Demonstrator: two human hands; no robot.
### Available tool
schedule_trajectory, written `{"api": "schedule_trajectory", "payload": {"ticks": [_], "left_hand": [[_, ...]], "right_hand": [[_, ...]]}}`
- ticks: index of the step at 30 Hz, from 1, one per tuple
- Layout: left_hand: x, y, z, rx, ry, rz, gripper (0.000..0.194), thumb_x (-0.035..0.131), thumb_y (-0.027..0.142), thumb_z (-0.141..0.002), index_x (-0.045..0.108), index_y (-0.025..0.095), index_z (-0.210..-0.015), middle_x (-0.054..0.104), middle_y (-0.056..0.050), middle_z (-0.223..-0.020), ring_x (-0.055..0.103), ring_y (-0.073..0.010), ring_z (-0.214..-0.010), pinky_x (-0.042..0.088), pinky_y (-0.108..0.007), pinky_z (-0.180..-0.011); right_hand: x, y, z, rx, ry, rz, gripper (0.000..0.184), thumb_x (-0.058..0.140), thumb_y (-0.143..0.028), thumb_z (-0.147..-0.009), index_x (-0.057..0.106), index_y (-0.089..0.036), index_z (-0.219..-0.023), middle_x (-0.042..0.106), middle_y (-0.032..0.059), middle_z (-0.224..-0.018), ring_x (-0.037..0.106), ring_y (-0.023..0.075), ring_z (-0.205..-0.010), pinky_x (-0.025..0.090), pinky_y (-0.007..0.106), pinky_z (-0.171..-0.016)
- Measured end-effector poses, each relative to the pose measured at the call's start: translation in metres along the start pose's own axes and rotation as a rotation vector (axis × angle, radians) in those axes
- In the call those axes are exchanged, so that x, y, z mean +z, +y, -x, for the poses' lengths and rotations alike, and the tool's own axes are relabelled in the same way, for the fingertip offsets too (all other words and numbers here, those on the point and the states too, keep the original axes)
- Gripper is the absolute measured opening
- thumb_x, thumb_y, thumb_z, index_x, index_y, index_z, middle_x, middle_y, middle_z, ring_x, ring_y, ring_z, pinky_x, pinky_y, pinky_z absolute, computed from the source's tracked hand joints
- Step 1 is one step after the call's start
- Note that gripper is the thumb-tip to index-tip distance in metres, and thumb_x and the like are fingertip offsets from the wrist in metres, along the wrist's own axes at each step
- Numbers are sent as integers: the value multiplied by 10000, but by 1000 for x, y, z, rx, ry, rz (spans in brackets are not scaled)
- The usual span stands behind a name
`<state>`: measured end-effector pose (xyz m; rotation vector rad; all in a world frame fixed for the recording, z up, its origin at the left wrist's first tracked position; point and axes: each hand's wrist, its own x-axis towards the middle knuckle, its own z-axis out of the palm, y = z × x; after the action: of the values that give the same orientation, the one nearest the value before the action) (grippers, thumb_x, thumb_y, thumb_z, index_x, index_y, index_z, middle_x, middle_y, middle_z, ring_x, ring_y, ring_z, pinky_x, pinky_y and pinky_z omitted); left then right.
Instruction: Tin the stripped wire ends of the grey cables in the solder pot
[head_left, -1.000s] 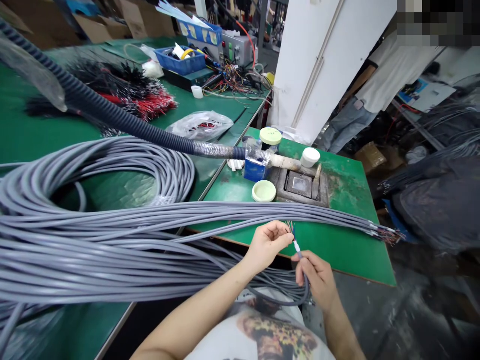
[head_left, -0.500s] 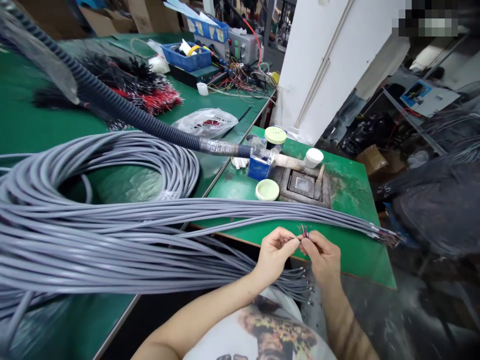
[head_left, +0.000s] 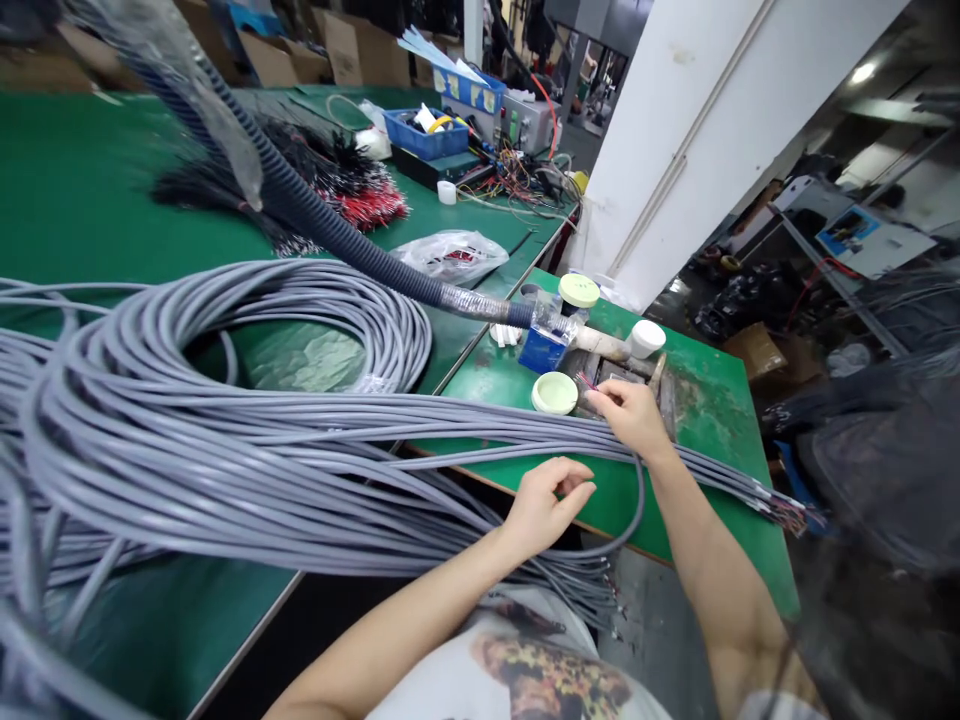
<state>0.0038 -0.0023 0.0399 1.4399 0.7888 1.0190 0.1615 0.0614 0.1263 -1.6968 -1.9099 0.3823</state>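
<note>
My right hand (head_left: 636,418) pinches the end of a grey cable (head_left: 640,498), whose thin stripped wires (head_left: 586,381) stick out past the fingertips beside a pale green round tub (head_left: 554,394). That cable curves down from the hand over the bench edge. Lower and to the left, my left hand (head_left: 544,507) hovers with thumb and forefinger apart, and nothing shows between them. Behind my right hand is a dark, square heated-looking block (head_left: 667,405), partly hidden. A bundle of grey cables (head_left: 495,420) runs under the right hand towards the bench's right end.
A large coil of grey cable (head_left: 82,370) covers the left table. Across the bench hangs a ribbed black hose (head_left: 352,245), its nozzle (head_left: 600,343) above the block. Nearby stand a blue box (head_left: 543,350), a white-lidded tub (head_left: 646,338) and a yellow-lidded jar (head_left: 579,290).
My right hand has moved up and away from the left hand, carrying the cable end towards the pale green tub. My left hand has let go and stayed low. The view has shifted slightly.
</note>
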Motion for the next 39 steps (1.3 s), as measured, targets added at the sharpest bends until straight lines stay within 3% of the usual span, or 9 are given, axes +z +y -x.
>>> {"api": "schedule_trajectory", "payload": {"ticks": [3,7,12,18,22,25,31,35,39], "left_hand": [[-8,-14,2,152,-54,-294,108,557,234,-861,641,171,-836,609,-19,-710,531,-136,-681,410,-254,-653],[-11,-25,2,275,-139,-498,117,528,234,-880,631,185,-852,638,-25,-723,547,-154,-701,412,-269,-667],[-10,-27,0,314,-142,-592,97,545,246,-870,623,191,-856,654,-21,-740,552,-157,-691,407,-271,-650],[-11,-25,0,321,-154,-620,101,545,257,-870,617,191,-845,653,-17,-737,551,-158,-685,403,-275,-639],[-12,-24,-1,323,-152,-615,111,537,260,-873,620,191,-844,654,-24,-738,552,-158,-683,409,-276,-647],[-12,-24,0,312,-154,-606,114,530,253,-877,624,195,-851,656,-30,-743,556,-160,-694,413,-276,-660],[-13,-24,0,278,-182,-590,107,528,250,-882,624,203,-872,664,-28,-780,563,-171,-735,414,-286,-687],[-12,-23,0,263,-193,-591,113,525,249,-886,625,203,-865,661,-27,-771,562,-171,-735,412,-285,-686],[-12,-23,0,262,-193,-583,113,522,243,-887,622,201,-856,662,-27,-772,559,-167,-725,410,-286,-682]], "right_hand": [[12,15,-28,44,-77,170,312,536,-339,-818,614,-161,-574,544,-18,-516,471,113,-526,303,240,-530],[32,24,-50,41,-149,255,275,554,-331,-795,662,-169,-600,609,3,-552,502,125,-538,289,244,-534],[49,26,-59,51,-210,358,258,567,-346,-792,688,-192,-625,661,26,-614,534,145,-570,270,252,-540],[55,26,-62,70,-227,429,241,569,-329,-796,698,-200,-638,686,44,-653,564,165,-604,272,260,-546],[44,23,-59,53,-213,416,246,562,-331,-805,694,-194,-649,682,37,-648,563,157,-610,289,255,-554],[20,31,-51,36,-167,382,317,513,-380,-838,682,-185,-653,662,27,-622,544,148,-588,301,254,-552],[-28,90,-27,208,102,307,388,512,-469,-784,674,-157,-621,596,25,-519,509,157,-517,315,264,-519],[-30,129,-18,302,141,354,397,504,-462,-766,681,-150,-597,600,41,-509,532,169,-527,334,262,-523],[-20,149,-18,345,136,380,364,508,-434,-764,688,-167,-592,636,39,-546,558,169,-548,346,251,-536]]}}
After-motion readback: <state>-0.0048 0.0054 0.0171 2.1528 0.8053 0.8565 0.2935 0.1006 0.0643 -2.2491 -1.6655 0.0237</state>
